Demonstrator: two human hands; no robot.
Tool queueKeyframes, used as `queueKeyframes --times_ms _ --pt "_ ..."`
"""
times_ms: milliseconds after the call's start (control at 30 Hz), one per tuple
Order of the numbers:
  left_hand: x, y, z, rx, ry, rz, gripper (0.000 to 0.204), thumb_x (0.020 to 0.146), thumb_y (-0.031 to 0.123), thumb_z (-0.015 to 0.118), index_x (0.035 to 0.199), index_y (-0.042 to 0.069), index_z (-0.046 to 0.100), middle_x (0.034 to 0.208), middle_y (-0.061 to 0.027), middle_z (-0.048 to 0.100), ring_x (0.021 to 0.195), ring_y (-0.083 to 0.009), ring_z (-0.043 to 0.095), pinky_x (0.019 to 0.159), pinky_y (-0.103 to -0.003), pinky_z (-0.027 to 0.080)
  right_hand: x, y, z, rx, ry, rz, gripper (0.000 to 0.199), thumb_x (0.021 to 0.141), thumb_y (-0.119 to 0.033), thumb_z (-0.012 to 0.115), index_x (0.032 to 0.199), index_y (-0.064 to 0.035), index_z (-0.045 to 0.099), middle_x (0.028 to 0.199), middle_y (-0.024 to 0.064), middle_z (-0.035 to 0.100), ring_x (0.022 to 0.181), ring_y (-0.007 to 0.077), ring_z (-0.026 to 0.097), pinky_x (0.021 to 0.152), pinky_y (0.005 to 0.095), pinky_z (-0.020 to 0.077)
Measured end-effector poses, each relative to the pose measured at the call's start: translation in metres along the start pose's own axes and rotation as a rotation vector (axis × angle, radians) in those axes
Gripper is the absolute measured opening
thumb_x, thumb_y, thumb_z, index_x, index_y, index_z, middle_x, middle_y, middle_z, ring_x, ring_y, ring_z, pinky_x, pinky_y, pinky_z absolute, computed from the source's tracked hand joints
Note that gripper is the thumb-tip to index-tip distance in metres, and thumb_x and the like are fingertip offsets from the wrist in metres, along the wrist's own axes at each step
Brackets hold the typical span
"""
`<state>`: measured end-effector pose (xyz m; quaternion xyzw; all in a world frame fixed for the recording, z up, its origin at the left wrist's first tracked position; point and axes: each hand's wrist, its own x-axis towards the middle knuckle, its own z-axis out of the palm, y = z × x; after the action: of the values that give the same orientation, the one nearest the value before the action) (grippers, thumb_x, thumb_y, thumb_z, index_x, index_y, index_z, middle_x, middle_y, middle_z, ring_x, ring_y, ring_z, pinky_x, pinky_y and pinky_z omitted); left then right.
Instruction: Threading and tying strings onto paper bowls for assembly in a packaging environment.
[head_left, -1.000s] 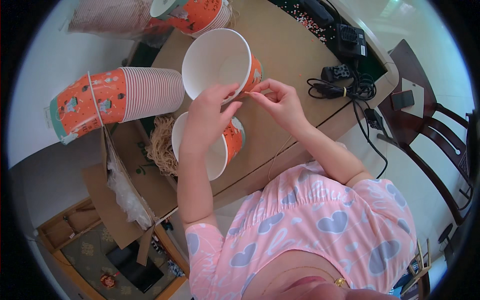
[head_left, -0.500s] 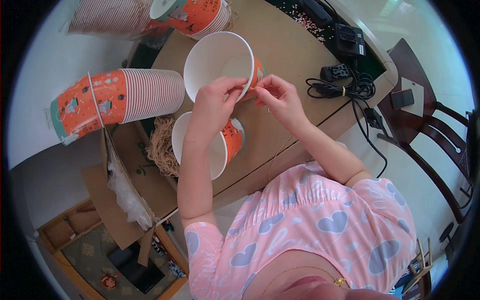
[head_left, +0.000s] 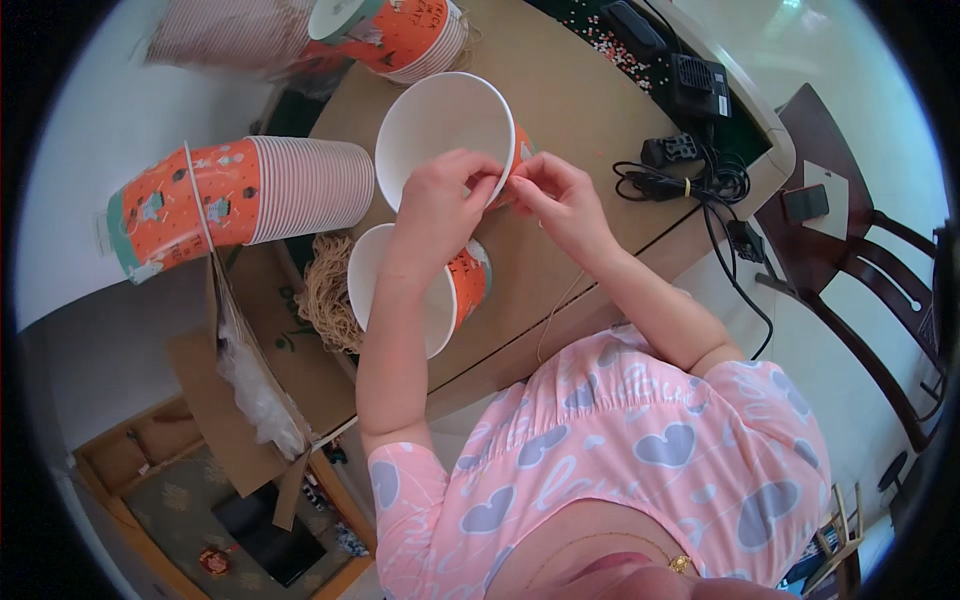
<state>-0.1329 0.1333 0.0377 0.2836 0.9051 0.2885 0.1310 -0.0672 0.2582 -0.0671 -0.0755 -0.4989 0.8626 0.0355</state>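
Note:
A big paper bucket (head_left: 440, 120), white inside and orange outside, lies tilted with its mouth toward me. My left hand (head_left: 445, 205) is closed on its lower right rim, thumb and fingers pinched together. Right beside it, my right hand (head_left: 562, 205) pinches a thin tan string at the bucket's edge; the fingertips hide the exact spot. A length of that string (head_left: 556, 312) trails from below the right hand to the table edge. Under my left forearm sits a second paper bucket (head_left: 468, 285), partly covered. A heap of tan string (head_left: 330, 290) lies to its left.
A long nested stack of orange buckets (head_left: 310, 190) lies at the left, above an open cardboard box (head_left: 235, 420). More buckets (head_left: 415, 35) stand at the far side. Coiled black cables (head_left: 690, 180) and an adapter (head_left: 700, 85) lie right, near a dark chair (head_left: 860, 270).
The bucket and both hands have shifted slightly right and nearer in the picture, along with the surroundings at upper left. The pinching fingers have drawn a little closer together at the rim.

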Motion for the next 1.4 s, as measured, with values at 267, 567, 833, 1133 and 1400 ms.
queueKeyframes --times_ms 267,567,833,1133,1400 --pt "-0.021 0.009 -0.003 -0.197 0.193 -0.148 0.009 0.089 0.007 0.057 0.094 -0.001 0.059 0.084 -0.0148 0.065 0.076 -0.0281 0.064 0.068 -0.036 0.051 -0.01 -0.009 0.002 -0.148 0.011 -0.102 0.015 0.092 -0.007 0.06 0.106 -0.0032 0.057 0.081 -0.0001 0.061 0.067 0.0057 0.056 0.06 0.0202 0.0451" --pt "-0.027 0.014 -0.001 -0.189 0.308 -0.052 0.01 0.09 0.007 0.058 0.097 0.001 0.06 0.089 -0.0086 0.068 0.08 -0.0168 0.066 0.072 -0.03 0.051 -0.002 -0.034 0.007 -0.615 -0.115 -0.335 0.033 0.088 -0.005 0.062 0.12 -0.0049 0.053 0.071 0.006 0.057 0.059 0.0116 0.053 0.057 0.0264 0.0457" --pt "0.01 -0.019 -0.001 -0.012 -0.017 -0.001 0.027 0.083 0.003 0.058 0.109 0.002 0.065 0.091 -0.0133 0.069 0.081 -0.0226 0.067 0.072 -0.033 0.051 -0.003 -0.028 0.005 -0.678 -0.038 -0.354 0.031 0.089 0.003 0.057 0.119 -0.0065 0.053 0.082 0.0027 0.06 0.068 0.0068 0.056 0.059 0.0214 0.0457" --pt "0.005 -0.019 0.003 -0.018 -0.058 -0.074 0.018 0.084 0.008 0.058 0.097 0.001 0.067 0.083 -0.0176 0.067 0.079 -0.029 0.066 0.071 -0.037 0.051 -0.003 -0.028 0.005 -0.723 -0.083 -0.346 0.028 0.088 0.003 0.058 0.114 -0.0051 0.054 0.083 0.0036 0.062 0.069 0.0094 0.058 0.06 0.0233 0.0475" --pt "-0.048 0.002 -0.005 0.064 0.31 -0.109 0.013 0.088 0.009 0.053 0.098 0.003 0.06 0.087 -0.0164 0.065 0.084 -0.0357 0.063 0.075 -0.046 0.05 -0.014 -0.039 0.022 -0.808 -0.233 -0.289 0.021 0.086 -0.001 0.061 0.106 -0.0027 0.056 0.083 0.0105 0.067 0.069 0.0186 0.064 0.063 0.0301 0.0506"
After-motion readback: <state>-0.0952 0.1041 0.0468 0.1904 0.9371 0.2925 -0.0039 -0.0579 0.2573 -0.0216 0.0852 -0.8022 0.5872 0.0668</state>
